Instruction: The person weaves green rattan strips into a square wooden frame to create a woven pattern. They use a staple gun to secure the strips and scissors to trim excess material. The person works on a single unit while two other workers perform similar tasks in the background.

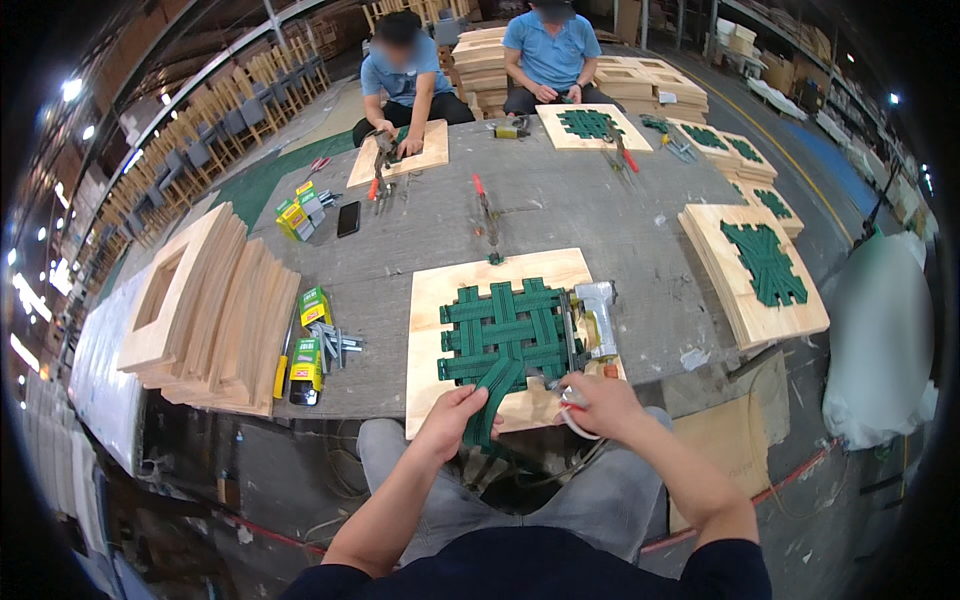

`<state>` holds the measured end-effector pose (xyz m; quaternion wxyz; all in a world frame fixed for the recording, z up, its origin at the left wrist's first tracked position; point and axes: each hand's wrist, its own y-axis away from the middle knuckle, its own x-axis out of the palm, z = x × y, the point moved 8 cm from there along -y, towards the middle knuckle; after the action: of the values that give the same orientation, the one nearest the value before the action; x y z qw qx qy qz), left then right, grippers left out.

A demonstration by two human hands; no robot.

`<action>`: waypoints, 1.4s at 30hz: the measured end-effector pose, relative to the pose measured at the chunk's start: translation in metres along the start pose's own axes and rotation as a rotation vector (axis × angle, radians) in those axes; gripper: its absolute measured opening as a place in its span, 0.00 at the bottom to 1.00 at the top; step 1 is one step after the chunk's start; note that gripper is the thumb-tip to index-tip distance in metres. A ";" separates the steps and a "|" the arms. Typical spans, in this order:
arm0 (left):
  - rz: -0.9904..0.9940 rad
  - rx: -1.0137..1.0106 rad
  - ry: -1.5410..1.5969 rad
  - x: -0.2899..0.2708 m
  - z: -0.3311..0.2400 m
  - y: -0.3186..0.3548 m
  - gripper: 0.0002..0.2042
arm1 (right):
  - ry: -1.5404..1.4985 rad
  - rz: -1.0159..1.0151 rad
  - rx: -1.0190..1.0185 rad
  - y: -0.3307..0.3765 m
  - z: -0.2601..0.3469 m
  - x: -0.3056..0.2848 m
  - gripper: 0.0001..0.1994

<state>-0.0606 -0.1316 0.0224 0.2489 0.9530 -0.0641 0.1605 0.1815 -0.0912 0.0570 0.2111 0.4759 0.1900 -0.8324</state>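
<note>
Weaving under way: left hand [452,412] pinches green webbing [500,340] over wooden frame [440,300]; right hand [600,400] clenches a white loop [575,425], stapling likely next.

The hall is evenly and fairly brightly lit from overhead; small ceiling lamps [71,89] blow out to white spots at the upper left of the frame, with a few more at the upper right; shadows on the grey table [560,200] are soft and short, and the pale wood reads cleanly without glare. The fisheye bends straight edges strongly toward the rim; the corners fall off into a black vignette; the centre is sharp, while the far background and the outer ring look soft and smeared.
</note>
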 end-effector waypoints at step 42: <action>-0.498 -0.028 0.246 -0.073 0.105 0.022 0.23 | 0.150 -0.354 0.658 -0.034 -0.188 -0.089 0.28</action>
<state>-0.1047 -0.1998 -0.0783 0.2999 0.9091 0.2008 0.2079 0.3380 0.0497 0.0499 -0.1148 0.5377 0.0069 -0.8353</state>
